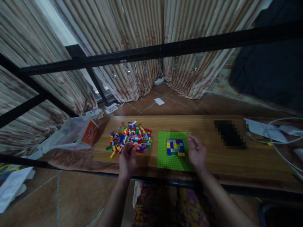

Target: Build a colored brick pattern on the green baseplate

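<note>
The left hand [127, 157] pinches into the pile of small building bricks [131, 137], light, hard and slippery-looking pieces best taken by their sides, while the right hand [196, 153], loosely curled and grasping nothing I can make out, rests on the edge of the stiff green baseplate [165, 159] beside it.

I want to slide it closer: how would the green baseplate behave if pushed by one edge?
The green baseplate lies thin and flat on the wooden table, so it would probably slide, not tip. It looks light. The right hand resting on its edge likely steadies it.
</note>
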`<state>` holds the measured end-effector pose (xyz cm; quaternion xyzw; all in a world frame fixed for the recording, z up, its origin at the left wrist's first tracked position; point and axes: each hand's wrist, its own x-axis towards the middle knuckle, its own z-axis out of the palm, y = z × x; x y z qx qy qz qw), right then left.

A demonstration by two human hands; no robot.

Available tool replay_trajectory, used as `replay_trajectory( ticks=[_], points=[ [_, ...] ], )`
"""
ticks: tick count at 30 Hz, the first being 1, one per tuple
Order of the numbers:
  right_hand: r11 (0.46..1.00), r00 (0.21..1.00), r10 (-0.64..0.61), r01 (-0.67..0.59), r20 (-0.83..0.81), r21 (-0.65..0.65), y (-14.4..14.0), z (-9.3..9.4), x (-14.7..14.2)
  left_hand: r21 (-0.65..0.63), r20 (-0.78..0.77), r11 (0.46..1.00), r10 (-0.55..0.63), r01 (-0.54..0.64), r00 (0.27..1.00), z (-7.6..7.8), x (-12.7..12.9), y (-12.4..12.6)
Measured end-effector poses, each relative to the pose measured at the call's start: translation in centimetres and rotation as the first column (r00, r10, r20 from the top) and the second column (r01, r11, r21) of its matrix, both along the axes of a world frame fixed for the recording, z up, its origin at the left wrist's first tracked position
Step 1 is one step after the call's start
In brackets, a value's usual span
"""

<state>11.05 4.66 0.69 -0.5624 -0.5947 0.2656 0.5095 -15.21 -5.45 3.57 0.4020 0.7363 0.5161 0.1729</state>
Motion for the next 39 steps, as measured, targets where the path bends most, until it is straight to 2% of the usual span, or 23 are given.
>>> replay_trajectory(
  ticks=[2, 4, 7, 9, 13, 21, 24, 26, 29, 31, 33, 36, 39],
  points=[
    [1.000, 1.000, 0.007, -0.007, -0.029, -0.010, -1.6, 0.3, 0.9, 0.004, 0.108, 0.985, -0.174, 0.174, 0.979, -0.3, 2.9, 0.4],
    [0.995, 0.996, 0.091, -0.091, -0.008, -0.041, -3.7, 0.8, 1.0, -0.017, 0.218, 0.952, -0.295, 0.306, 0.930, -0.7, 6.1, 0.6],
    [0.949, 0.951, 0.304, -0.298, 0.054, -0.104, -6.7, 1.6, 0.5, -0.019, 0.448, 0.903, -0.376, 0.429, 0.811, -1.0, 10.2, 0.5],
    [0.908, 0.907, 0.412, -0.400, 0.085, -0.127, -8.1, 2.1, 0.2, -0.005, 0.547, 0.871, -0.410, 0.492, 0.730, -1.0, 11.8, 0.2],
    [0.856, 0.852, 0.512, -0.495, 0.112, -0.151, -8.8, 2.7, 0.3, -0.036, 0.641, 0.843, -0.392, 0.536, 0.660, -0.7, 12.6, -0.3],
    [0.783, 0.777, 0.618, -0.594, 0.119, -0.185, -8.0, 3.1, 0.8, -0.044, 0.784, 0.871, -0.274, 0.490, 0.557, -0.5, 11.9, -0.4],
    [0.788, 0.786, 0.609, -0.584, 0.107, -0.196, -7.9, 3.0, 0.8, -0.054, 0.740, 0.860, -0.306, 0.507, 0.599, -0.9, 11.7, -0.3],
    [0.806, 0.804, 0.584, -0.558, 0.110, -0.199, -7.7, 2.9, 0.9, -0.058, 0.650, 0.855, -0.360, 0.515, 0.670, -1.2, 11.4, 0.0],
    [0.869, 0.866, 0.484, -0.460, 0.124, -0.182, -7.2, 2.5, 1.3, -0.048, 0.336, 0.878, -0.434, 0.475, 0.836, -1.2, 10.9, 1.8],
    [0.912, 0.911, 0.393, -0.370, 0.125, -0.175, -6.6, 2.1, 1.7, -0.091, 0.081, 0.898, -0.425, 0.431, 0.902, -0.9, 10.5, 4.0],
    [0.943, 0.942, 0.308, -0.283, 0.131, -0.177, -5.9, 1.6, 2.4, -0.191, -0.047, 0.893, -0.423, 0.408, 0.905, -0.5, 10.1, 6.7],
    [0.974, 0.968, 0.183, -0.154, 0.174, -0.166, -4.9, 0.6, 3.8, -0.374, 0.001, 0.769, -0.559, 0.519, 0.829, -0.2, 9.6, 10.6],
    [0.991, 0.970, 0.074, -0.046, 0.232, -0.125, -4.1, -0.6, 5.3, -0.443, 0.018, 0.716, -0.595, 0.540, 0.804, -0.5, 9.3, 13.3]
  ],
)
